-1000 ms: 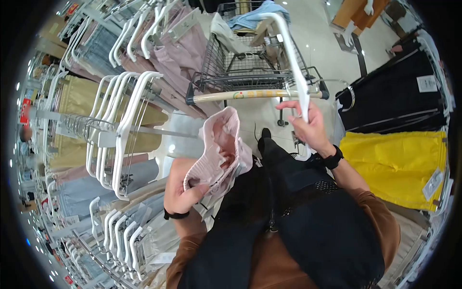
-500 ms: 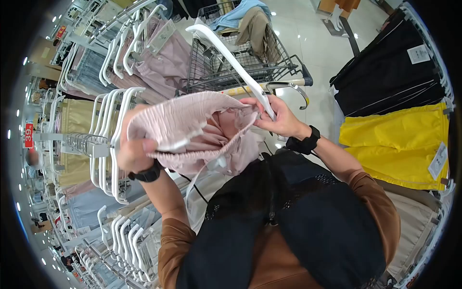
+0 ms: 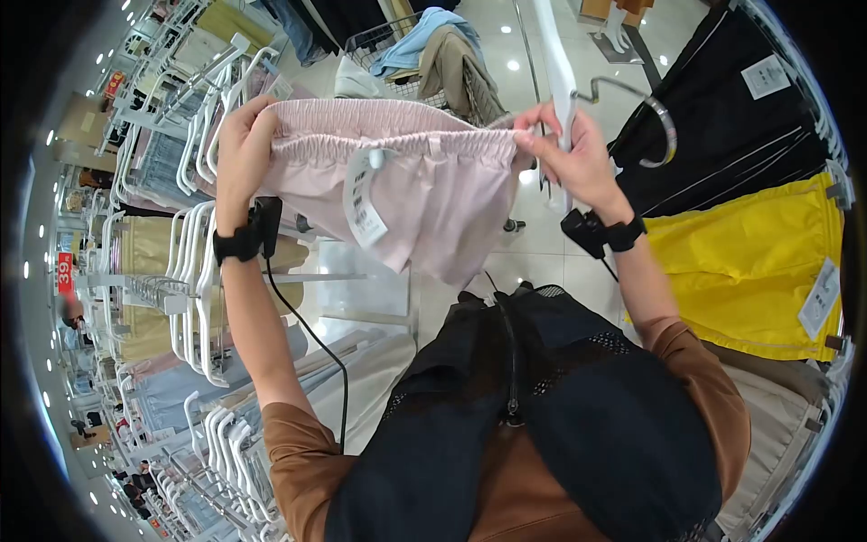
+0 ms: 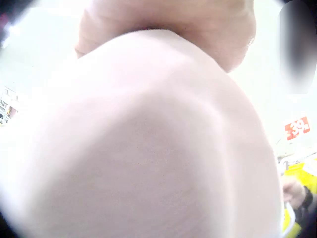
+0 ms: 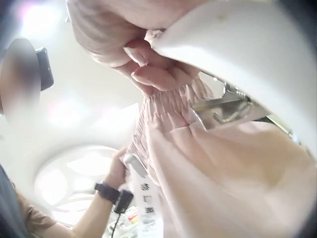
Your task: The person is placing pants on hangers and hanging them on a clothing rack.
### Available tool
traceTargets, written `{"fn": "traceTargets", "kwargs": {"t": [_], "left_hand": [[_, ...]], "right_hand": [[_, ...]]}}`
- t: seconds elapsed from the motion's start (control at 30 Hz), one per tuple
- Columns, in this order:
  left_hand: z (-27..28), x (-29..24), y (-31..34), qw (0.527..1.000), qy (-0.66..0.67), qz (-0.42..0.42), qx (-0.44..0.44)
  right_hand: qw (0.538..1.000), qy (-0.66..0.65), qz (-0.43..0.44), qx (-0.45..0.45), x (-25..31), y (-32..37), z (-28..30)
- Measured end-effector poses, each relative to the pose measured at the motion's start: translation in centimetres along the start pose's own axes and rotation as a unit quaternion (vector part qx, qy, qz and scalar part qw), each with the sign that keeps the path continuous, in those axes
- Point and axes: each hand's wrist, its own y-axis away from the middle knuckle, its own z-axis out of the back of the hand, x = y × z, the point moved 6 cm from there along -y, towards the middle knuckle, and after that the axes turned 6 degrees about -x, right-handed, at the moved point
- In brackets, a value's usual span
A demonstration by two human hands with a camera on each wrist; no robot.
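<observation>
Pale pink elastic-waist pants point(image 3: 424, 190) hang between both hands in the head view, a white paper tag point(image 3: 363, 203) on their front. At the waistband's left end the left hand point(image 3: 242, 154) grips the fabric, thumb on top. My right hand point(image 3: 578, 158) pinches the other end and also holds a white hanger point(image 3: 558, 63) with a metal hook. In the right wrist view, curled fingers point(image 5: 158, 74) meet the gathered waistband beside the hanger point(image 5: 223, 44) and its metal clip point(image 5: 223, 111). Pink cloth point(image 4: 148, 148) fills most of the left wrist view.
A wire cart point(image 3: 406, 88) with clothes stands beyond the pants. Racks with white hangers point(image 3: 185, 298) line the left side. On the right hang black pants point(image 3: 722, 135) and yellow shorts point(image 3: 741, 271). Pale floor point(image 3: 533, 271) shows between.
The pants went from bunched in the left hand to stretched wide between both hands, their tag now facing up. The left hand moved left and away from the body; the hanger swung upright.
</observation>
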Motion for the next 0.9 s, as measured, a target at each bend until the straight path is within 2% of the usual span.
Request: {"fn": "traceTargets", "kwargs": {"t": [0.07, 0.13, 0.2, 0.23, 0.27, 0.3, 0.37, 0.4, 0.43, 0.47, 0.5, 0.53, 0.6, 0.67, 0.73, 0.8, 0.83, 0.9], "left_hand": [[-1.1, 1.1, -1.6, 1.0, -0.022, -0.005, -0.006], [-1.4, 1.8, -3.3, 0.995, -0.065, -0.069, -0.04], [-2.4, 1.0, -3.8, 0.992, -0.104, -0.051, -0.041], [-3.2, 0.0, -3.4, 0.984, -0.128, -0.078, -0.092], [-3.9, -1.1, -2.9, 0.972, -0.152, -0.104, -0.143], [-5.5, -2.4, -2.5, 0.971, -0.144, -0.164, -0.103], [-9.1, -3.5, -1.3, 0.978, -0.011, -0.206, 0.028], [-11.3, -3.8, -0.3, 0.983, 0.065, -0.13, 0.116], [-13.2, -3.9, 0.6, 0.97, 0.11, -0.122, 0.177], [-15.1, -3.3, 1.5, 0.966, 0.135, -0.097, 0.198], [-16.8, -3.2, 2.3, 0.962, 0.14, -0.082, 0.218], [-17.8, -3.0, 2.9, 0.957, 0.146, -0.069, 0.239], [-18.9, -1.2, 2.9, 0.956, 0.092, -0.011, 0.28], [-18.0, -0.4, 2.2, 0.963, 0.116, -0.006, 0.242], [-14.6, 1.7, -0.3, 0.98, 0.058, 0.015, 0.19], [-11.6, -0.1, -2.6, 0.981, -0.086, -0.12, 0.124], [-10.7, 1.0, -4.2, 0.971, -0.141, -0.169, 0.094], [-10.0, 1.5, -6.8, 0.959, -0.188, -0.197, 0.074]], "right_hand": [[0.993, 0.02, 0.109, 0.047, 3.5, -0.7, 0.7], [0.994, 0.025, 0.09, 0.062, 5.7, -1.4, 1.5], [0.986, 0.048, 0.12, 0.106, 7.7, -2.2, 1.5], [0.98, 0.039, 0.156, 0.116, 8.7, -2.8, 1.3], [0.98, 0.04, 0.156, 0.117, 9.3, -3.3, 1.2], [0.973, 0.056, 0.182, 0.129, 10.2, -3.8, 1.0], [0.96, 0.085, 0.224, 0.147, 11.4, -4.9, 0.8], [0.96, 0.086, 0.222, 0.149, 12.0, -5.4, 0.7], [0.976, 0.068, 0.16, 0.13, 12.2, -6.3, 0.7], [0.988, 0.05, 0.096, 0.11, 11.8, -7.1, 0.9], [0.979, 0.096, 0.144, 0.104, 12.2, -7.7, 0.9], [0.979, 0.097, 0.143, 0.106, 12.0, -8.4, 1.1], [0.984, 0.058, 0.078, 0.15, 10.9, -10.5, 1.9], [0.98, 0.105, 0.065, 0.156, 10.1, -12.2, 3.0], [0.962, 0.178, 0.107, 0.177, 8.8, -14.4, 3.5], [0.959, 0.151, 0.119, 0.206, 8.4, -15.7, 3.0], [0.951, 0.193, 0.094, 0.222, 6.8, -16.8, 2.9], [0.922, 0.278, 0.029, 0.269, 3.4, -18.3, 2.3]]}}
